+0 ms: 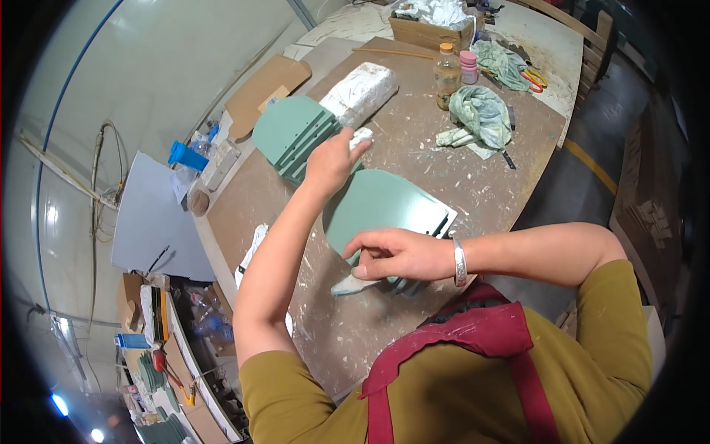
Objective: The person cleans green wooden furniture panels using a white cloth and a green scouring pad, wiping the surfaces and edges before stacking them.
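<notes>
Two groups of pale green, round-ended panels lie on the brown worktable. The farther stack is at the left, the nearer panel in the middle with more edges beneath it. My left hand is between them, by the stack's right side, closed around a small white crumpled piece; its fingertips are partly hidden. Over the near edge of the middle panel, my right hand bends its fingers around a pale folded cloth, which sticks out below the thumb.
A white wrapped block lies beyond the stack. Toward the far right are a bottle with an orange cap, a pink jar and a green-stained rag. A blue cup stands left, and a cardboard box far back.
</notes>
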The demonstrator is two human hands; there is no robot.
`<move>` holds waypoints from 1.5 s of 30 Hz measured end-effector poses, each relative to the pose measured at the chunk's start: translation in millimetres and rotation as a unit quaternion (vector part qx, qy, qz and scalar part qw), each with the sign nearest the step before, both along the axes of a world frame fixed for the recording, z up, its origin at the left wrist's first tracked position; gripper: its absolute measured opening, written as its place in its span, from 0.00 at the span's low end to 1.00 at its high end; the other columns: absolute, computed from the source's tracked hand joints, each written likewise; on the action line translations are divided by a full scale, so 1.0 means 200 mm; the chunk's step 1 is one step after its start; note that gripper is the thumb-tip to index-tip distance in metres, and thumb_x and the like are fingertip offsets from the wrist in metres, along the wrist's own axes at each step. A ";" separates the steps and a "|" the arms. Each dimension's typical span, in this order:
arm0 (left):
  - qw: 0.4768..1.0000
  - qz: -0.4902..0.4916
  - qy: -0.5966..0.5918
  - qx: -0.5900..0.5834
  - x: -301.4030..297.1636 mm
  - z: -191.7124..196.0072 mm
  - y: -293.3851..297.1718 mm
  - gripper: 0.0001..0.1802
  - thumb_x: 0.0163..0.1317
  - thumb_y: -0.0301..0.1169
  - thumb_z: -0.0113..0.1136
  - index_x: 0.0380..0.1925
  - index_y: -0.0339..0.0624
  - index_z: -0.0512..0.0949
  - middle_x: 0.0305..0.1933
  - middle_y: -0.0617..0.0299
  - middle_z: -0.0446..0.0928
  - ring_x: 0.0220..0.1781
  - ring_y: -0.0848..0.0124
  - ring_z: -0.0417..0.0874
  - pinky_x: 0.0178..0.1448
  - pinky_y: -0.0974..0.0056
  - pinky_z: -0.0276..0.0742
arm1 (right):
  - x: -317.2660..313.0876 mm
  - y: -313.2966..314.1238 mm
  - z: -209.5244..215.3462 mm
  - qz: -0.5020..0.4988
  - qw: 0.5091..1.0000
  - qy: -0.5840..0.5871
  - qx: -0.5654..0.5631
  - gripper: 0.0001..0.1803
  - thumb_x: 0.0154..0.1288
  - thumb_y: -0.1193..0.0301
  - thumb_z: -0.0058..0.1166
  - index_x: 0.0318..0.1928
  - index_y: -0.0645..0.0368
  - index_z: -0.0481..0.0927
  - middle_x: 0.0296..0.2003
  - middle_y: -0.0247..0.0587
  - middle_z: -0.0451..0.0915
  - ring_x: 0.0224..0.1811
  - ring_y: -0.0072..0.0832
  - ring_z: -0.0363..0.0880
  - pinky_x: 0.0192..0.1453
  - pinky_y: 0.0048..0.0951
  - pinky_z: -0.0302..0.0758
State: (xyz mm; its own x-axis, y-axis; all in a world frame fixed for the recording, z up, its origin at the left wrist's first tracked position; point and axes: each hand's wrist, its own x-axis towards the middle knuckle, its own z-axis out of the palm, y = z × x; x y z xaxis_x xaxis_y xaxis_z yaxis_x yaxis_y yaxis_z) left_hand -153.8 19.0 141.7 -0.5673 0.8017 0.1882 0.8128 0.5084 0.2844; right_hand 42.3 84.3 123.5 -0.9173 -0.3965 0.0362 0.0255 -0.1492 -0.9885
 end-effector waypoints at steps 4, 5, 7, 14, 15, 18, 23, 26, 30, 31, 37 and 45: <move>0.994 -0.102 0.024 -0.007 0.13 -0.07 0.02 0.21 0.65 0.48 0.55 0.36 0.39 0.72 0.34 0.43 0.78 0.40 0.45 0.79 0.44 0.47 0.72 | 0.00 0.00 -0.01 -0.004 1.000 -0.014 -0.003 0.24 0.68 0.59 0.55 0.54 0.65 0.71 0.30 0.32 0.76 0.32 0.19 0.71 0.37 0.23 0.69; 0.996 -0.089 0.012 -0.024 0.13 -0.06 0.03 0.21 0.65 0.48 0.55 0.35 0.39 0.72 0.33 0.43 0.79 0.38 0.44 0.79 0.42 0.47 0.73 | 0.01 -0.01 -0.01 -0.003 1.000 -0.016 -0.005 0.24 0.68 0.59 0.55 0.54 0.65 0.71 0.30 0.32 0.76 0.32 0.19 0.71 0.37 0.23 0.69; 0.995 -0.084 0.039 -0.049 0.05 -0.04 0.06 0.21 0.65 0.48 0.55 0.33 0.39 0.72 0.30 0.44 0.79 0.35 0.43 0.79 0.38 0.46 0.73 | 0.01 -0.02 -0.02 -0.011 1.000 0.013 -0.005 0.24 0.68 0.59 0.55 0.54 0.65 0.71 0.30 0.32 0.76 0.31 0.19 0.71 0.36 0.24 0.70; 0.986 -0.161 -0.039 -0.034 0.12 -0.05 0.10 0.22 0.63 0.50 0.55 0.37 0.39 0.74 0.38 0.42 0.79 0.43 0.45 0.79 0.45 0.48 0.72 | 0.04 -0.02 0.02 -0.017 1.000 0.004 0.000 0.23 0.68 0.59 0.55 0.52 0.66 0.72 0.29 0.32 0.76 0.31 0.18 0.71 0.35 0.24 0.69; 0.990 -0.128 -0.019 -0.047 0.09 -0.04 0.12 0.22 0.63 0.50 0.55 0.38 0.39 0.74 0.38 0.42 0.79 0.44 0.45 0.79 0.46 0.48 0.72 | 0.04 -0.01 0.03 -0.017 1.000 0.016 0.006 0.22 0.68 0.60 0.55 0.51 0.66 0.73 0.32 0.32 0.77 0.33 0.18 0.72 0.37 0.24 0.70; 1.000 -0.017 -0.008 0.000 -0.01 0.02 0.13 0.26 0.64 0.53 0.53 0.44 0.39 0.75 0.42 0.41 0.79 0.48 0.46 0.79 0.51 0.49 0.73 | 0.05 -0.02 0.03 -0.020 1.000 0.017 -0.014 0.20 0.68 0.60 0.55 0.50 0.64 0.74 0.34 0.33 0.77 0.36 0.18 0.72 0.41 0.22 0.71; 0.913 0.120 -0.283 0.269 -0.03 0.25 -0.22 0.28 0.69 0.49 0.46 0.59 0.41 0.61 0.50 0.54 0.74 0.51 0.63 0.74 0.54 0.61 0.69 | -0.09 0.40 0.21 -0.126 0.976 0.074 -0.159 0.20 0.69 0.60 0.51 0.54 0.59 0.75 0.47 0.38 0.79 0.47 0.26 0.77 0.54 0.32 0.76; 0.895 0.124 -0.278 0.326 0.20 0.32 -0.42 0.25 0.68 0.42 0.51 0.60 0.43 0.63 0.49 0.58 0.74 0.50 0.68 0.74 0.54 0.64 0.70 | -0.27 0.73 0.44 -0.222 0.957 0.074 -0.174 0.17 0.71 0.61 0.48 0.51 0.59 0.76 0.40 0.41 0.78 0.41 0.27 0.77 0.55 0.32 0.75; 0.921 0.147 -0.266 0.244 0.55 0.33 -0.30 0.23 0.67 0.37 0.57 0.58 0.38 0.70 0.46 0.60 0.77 0.45 0.71 0.78 0.53 0.66 0.72 | -0.60 0.78 0.41 -0.128 0.974 -0.071 -0.176 0.17 0.69 0.59 0.51 0.47 0.60 0.76 0.35 0.41 0.76 0.40 0.31 0.77 0.55 0.36 0.77; 0.961 0.148 -0.136 0.188 0.57 0.25 -0.26 0.23 0.67 0.36 0.58 0.57 0.34 0.70 0.46 0.57 0.77 0.43 0.70 0.79 0.51 0.65 0.73 | -0.71 0.73 0.37 -0.051 0.974 -0.123 -0.181 0.17 0.68 0.59 0.53 0.44 0.61 0.76 0.34 0.42 0.76 0.38 0.33 0.76 0.55 0.38 0.77; 0.983 0.179 -0.024 -0.028 0.69 0.07 0.00 0.23 0.66 0.36 0.55 0.55 0.30 0.69 0.58 0.43 0.70 0.60 0.48 0.70 0.63 0.54 0.67 | -0.99 0.30 0.15 0.239 0.955 -0.166 -0.058 0.19 0.69 0.59 0.52 0.47 0.64 0.75 0.38 0.42 0.77 0.35 0.28 0.76 0.44 0.29 0.77; 0.975 0.218 0.037 -0.013 0.72 0.05 0.06 0.22 0.57 0.29 0.60 0.52 0.36 0.73 0.56 0.51 0.72 0.57 0.52 0.72 0.60 0.54 0.68 | -1.02 0.17 0.03 0.339 0.913 -0.225 -0.019 0.19 0.68 0.61 0.51 0.47 0.67 0.74 0.38 0.44 0.77 0.38 0.33 0.81 0.45 0.29 0.81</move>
